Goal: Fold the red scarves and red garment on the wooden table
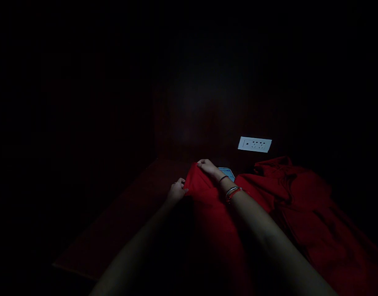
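A red cloth [207, 201], perhaps a garment, hangs from both hands and runs down toward me. My left hand [177, 190] is closed on its left edge, fingers pinching the fabric. Slightly higher and to the right, my right hand [207, 167] grips the cloth's top corner; bracelets circle that wrist. Behind the right wrist, partly hidden, lies a phone [227, 173] with a lit screen. The lower end of the cloth fades into shadow, so its full shape cannot be made out.
More red fabric [309, 193] lies heaped and creased on the right. A white socket panel [254, 144] is set in the dark wall behind. A dark reddish table [115, 230] extends left, its front corner just showing. The surroundings are almost black.
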The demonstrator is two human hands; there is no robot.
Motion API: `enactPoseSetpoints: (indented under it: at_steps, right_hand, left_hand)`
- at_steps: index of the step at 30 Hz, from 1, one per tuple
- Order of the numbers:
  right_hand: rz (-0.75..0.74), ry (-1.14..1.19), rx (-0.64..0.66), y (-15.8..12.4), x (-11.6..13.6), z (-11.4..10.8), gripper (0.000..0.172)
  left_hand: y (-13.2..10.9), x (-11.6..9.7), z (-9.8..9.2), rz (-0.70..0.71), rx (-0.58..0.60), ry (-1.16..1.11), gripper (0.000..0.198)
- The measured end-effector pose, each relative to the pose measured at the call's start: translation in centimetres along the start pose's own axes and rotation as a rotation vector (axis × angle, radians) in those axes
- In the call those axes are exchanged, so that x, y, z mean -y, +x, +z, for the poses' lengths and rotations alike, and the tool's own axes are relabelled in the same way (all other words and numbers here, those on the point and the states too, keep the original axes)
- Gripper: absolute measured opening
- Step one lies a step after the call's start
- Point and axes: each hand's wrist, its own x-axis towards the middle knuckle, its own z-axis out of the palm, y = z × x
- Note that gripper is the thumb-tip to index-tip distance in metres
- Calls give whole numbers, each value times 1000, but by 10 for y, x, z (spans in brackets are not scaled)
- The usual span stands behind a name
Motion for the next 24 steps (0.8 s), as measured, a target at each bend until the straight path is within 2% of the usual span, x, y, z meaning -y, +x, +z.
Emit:
enactPoseSetpoints:
  at_steps: [2,5,7,10,15,19,21,24]
  right_hand:
    - [-32,144,4,-3,-7,-12,26]
    - [-91,399,66,-10,-13,-22,19]
    - [-113,432,84,-13,-13,-23,14]
    - [-109,278,29,-11,-12,-17,17]
    - [-92,-104,-122,-5,-18,-2,39]
    - [-81,-158,-157,-7,-26,5,39]
    - [-118,-205,-214,-13,-30,4,38]
    - [-158,-307,-299,-26,-37,-3,36]
  left_hand:
    - [1,-1,1,26,-15,116,28]
    - [8,-4,3,24,8,235,19]
    - [16,-7,5,16,46,244,11]
    - [27,-8,4,-23,100,248,9]
    - [29,-4,-10,-97,182,303,22]
    - [19,-7,-15,-59,129,331,49]
    - [13,-11,-10,29,30,342,54]
    - [7,-13,3,288,-77,373,49]
